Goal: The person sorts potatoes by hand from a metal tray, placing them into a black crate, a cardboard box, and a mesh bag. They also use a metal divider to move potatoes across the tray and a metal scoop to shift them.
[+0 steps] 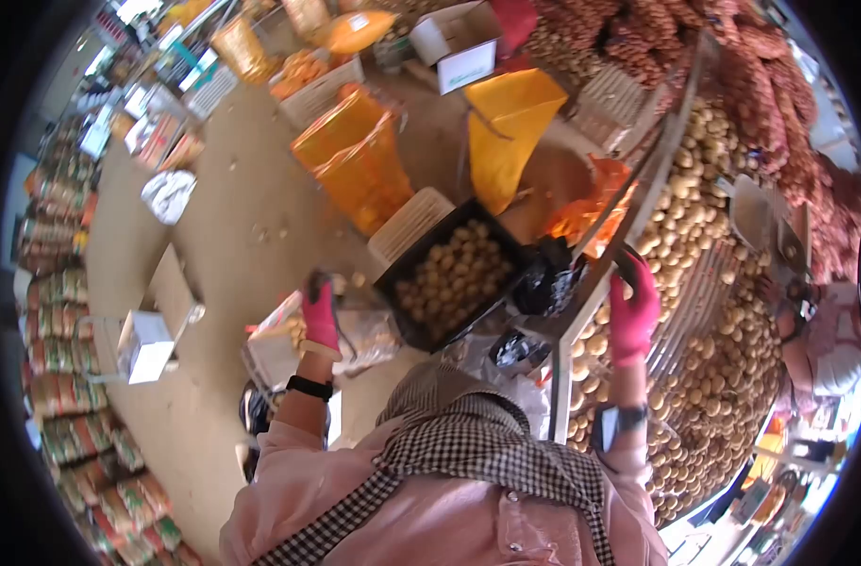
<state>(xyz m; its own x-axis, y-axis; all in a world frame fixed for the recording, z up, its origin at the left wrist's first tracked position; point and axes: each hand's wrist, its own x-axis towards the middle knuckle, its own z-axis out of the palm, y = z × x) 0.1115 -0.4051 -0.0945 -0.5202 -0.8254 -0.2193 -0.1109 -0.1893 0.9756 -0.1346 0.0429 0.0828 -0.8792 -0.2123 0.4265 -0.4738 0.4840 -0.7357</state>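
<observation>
My left hand [321, 316], in a pink glove with dark fingertips, is over an open box [366, 340] with potatoes in its left end. Its fingers look loosely apart, and no held thing shows; a small potato [358, 280] is just right of the fingertips. My right hand [634, 311], gloved alike, is at the metal rim [564, 354] of a sorting table heaped with potatoes [699, 377]. Its thumb and fingers are apart, though the dark fingertips blend into the background. Between my hands stands a black crate [421, 332] partly filled with potatoes [457, 274].
Black plastic bags [545, 283] lie between the crate and the table. Beyond are an orange mesh bag [359, 160], a yellow bag [510, 132] and a white carton [459, 47]. Stacked sacks [62, 354] line the left. Another person [817, 340] is across the table.
</observation>
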